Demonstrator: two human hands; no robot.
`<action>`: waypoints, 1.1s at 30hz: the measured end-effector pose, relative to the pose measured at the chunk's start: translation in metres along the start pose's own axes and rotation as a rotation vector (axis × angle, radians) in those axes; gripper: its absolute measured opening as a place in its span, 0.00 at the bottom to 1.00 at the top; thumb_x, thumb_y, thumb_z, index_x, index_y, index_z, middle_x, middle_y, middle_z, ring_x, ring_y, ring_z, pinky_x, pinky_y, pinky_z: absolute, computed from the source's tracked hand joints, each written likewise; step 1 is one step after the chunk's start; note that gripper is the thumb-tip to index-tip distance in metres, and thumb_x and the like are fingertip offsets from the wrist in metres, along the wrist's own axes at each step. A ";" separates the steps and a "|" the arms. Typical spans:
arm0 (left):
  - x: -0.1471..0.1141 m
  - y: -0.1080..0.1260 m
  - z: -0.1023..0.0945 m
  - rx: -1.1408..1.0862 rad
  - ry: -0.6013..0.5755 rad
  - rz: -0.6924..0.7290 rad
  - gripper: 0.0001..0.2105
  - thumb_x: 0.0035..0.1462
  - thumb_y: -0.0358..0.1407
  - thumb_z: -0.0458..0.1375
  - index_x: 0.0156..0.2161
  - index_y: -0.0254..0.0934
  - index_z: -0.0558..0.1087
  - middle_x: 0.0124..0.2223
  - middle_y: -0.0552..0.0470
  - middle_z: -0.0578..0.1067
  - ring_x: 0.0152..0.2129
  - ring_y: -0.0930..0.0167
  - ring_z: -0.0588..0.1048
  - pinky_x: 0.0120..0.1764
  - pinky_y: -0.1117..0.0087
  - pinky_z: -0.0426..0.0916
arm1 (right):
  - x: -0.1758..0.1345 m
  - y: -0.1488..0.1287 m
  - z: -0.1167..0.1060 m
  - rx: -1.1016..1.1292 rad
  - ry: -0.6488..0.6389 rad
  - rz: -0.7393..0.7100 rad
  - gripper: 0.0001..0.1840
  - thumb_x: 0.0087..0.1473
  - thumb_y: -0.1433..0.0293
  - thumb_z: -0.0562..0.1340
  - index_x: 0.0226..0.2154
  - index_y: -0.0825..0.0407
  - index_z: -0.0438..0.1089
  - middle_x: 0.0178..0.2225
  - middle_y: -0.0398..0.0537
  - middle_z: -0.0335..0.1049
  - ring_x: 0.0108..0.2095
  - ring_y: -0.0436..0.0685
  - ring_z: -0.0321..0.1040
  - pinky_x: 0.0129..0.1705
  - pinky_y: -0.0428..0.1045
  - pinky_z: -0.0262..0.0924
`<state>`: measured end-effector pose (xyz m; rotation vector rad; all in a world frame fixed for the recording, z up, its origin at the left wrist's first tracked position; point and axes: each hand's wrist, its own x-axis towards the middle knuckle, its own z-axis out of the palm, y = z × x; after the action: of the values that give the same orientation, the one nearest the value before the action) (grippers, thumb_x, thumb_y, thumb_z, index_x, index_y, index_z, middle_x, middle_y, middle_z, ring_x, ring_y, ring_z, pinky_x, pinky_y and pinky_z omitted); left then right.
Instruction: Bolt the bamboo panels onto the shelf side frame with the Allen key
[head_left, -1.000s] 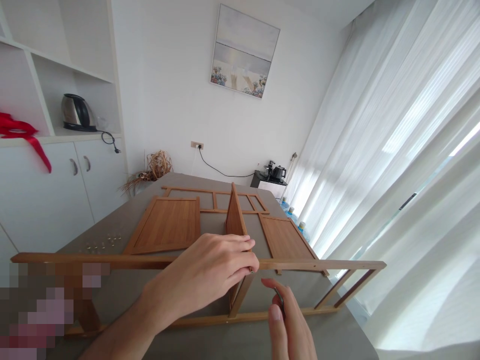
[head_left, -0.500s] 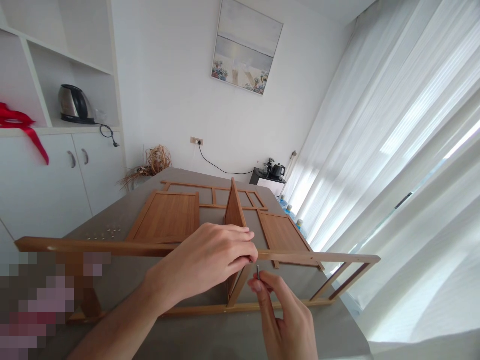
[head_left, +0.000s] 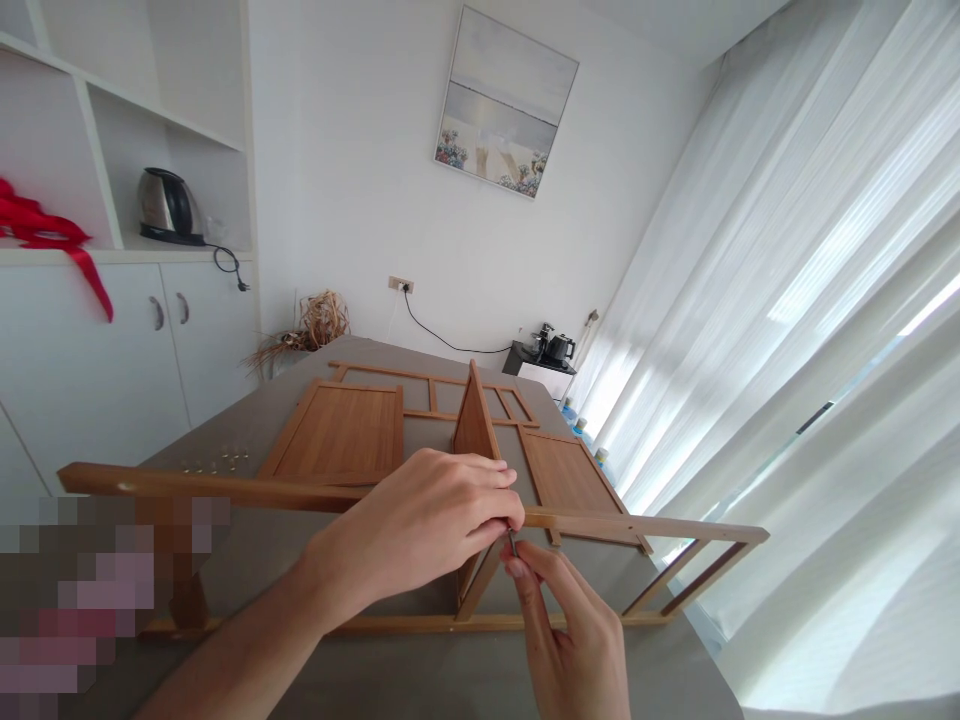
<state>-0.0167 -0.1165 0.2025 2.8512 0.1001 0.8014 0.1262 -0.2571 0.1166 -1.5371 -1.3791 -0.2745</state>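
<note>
My left hand [head_left: 435, 510] is closed over the upper rail of a wooden ladder-like frame [head_left: 262, 490], where an upright wooden panel [head_left: 472, 415] meets it. Its fingertips curl down the near side of the rail. Just below them, my right hand [head_left: 559, 610] pinches a thin metal rod [head_left: 512, 542] between thumb and forefinger. The rod points upward, its upper end at the rail beside my left fingertips. Whether that end sits in a hole cannot be seen. The frame stands on edge on the table.
Behind the frame lie a flat wooden panel [head_left: 345, 430] on the left, another panel [head_left: 570, 475] on the right, and a slim frame [head_left: 431, 395] at the back. Several small fittings [head_left: 232, 460] rest on the grey table [head_left: 420, 670]. A pixelated patch covers the lower left.
My right hand has raised the rod slightly, bringing its tip up to my left fingertips and the rail. My left hand keeps its hold. The view has shifted a little.
</note>
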 end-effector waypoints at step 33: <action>0.000 0.001 -0.001 -0.027 -0.007 -0.018 0.06 0.67 0.31 0.56 0.40 0.43 0.75 0.48 0.58 0.80 0.47 0.70 0.79 0.48 0.73 0.68 | 0.004 -0.013 -0.002 0.189 -0.100 0.291 0.18 0.63 0.55 0.60 0.39 0.50 0.79 0.32 0.48 0.77 0.32 0.52 0.74 0.18 0.38 0.57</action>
<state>-0.0172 -0.1177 0.2037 2.8238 0.1126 0.7833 0.1170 -0.2580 0.1272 -1.5838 -1.1998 0.1104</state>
